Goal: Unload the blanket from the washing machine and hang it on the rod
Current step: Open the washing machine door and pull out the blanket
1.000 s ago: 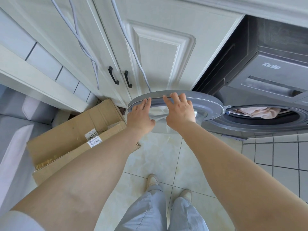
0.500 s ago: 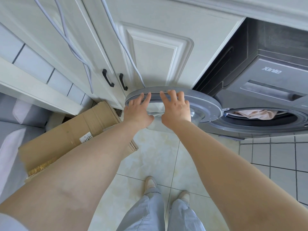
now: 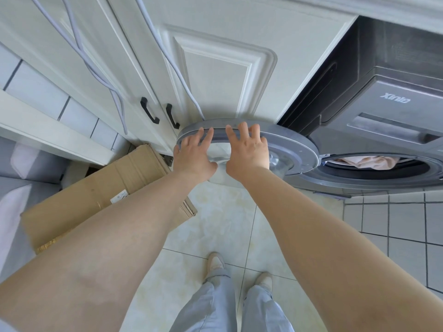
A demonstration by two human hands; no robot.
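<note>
The grey washing machine [image 3: 393, 109] stands at the right with its round door [image 3: 294, 149] swung wide open toward the white cabinet. A pale pink blanket [image 3: 369, 162] shows inside the drum opening [image 3: 383, 178], only its top edge visible. My left hand [image 3: 194, 156] and my right hand [image 3: 247, 149] lie side by side on the open door, fingers spread over its rim, palms against it. No rod is in view.
White cabinet doors [image 3: 215, 68] with black handles [image 3: 149, 111] rise behind the door, with white cables [image 3: 100, 75] hanging across them. A flattened cardboard box [image 3: 96, 195] lies on the tiled floor at the left. My legs and shoes [image 3: 215, 262] are below.
The view has shifted slightly; both hands stay on the open door, which sits a little closer to the cabinet. The blanket has not moved.
</note>
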